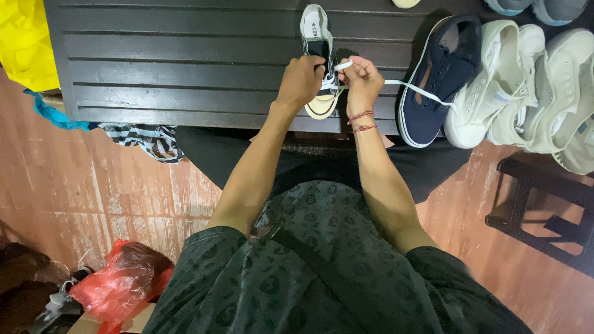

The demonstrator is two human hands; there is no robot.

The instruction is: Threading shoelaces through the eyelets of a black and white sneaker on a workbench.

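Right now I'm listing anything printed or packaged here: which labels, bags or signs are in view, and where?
Heel label: small white strip with dark print on the black sneaker both hands work on, upper centre.
Plastic bag: crumpled, red, on the floor at lower left.
No signs or screens.

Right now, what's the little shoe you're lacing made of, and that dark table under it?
The small black shoe looks like cloth canvas, matte, with a pale smooth sole that seems rubber. Its white lace looks like flat woven fabric. The dark table appears to be painted or stained wood: long slats with grooves and a dull sheen.
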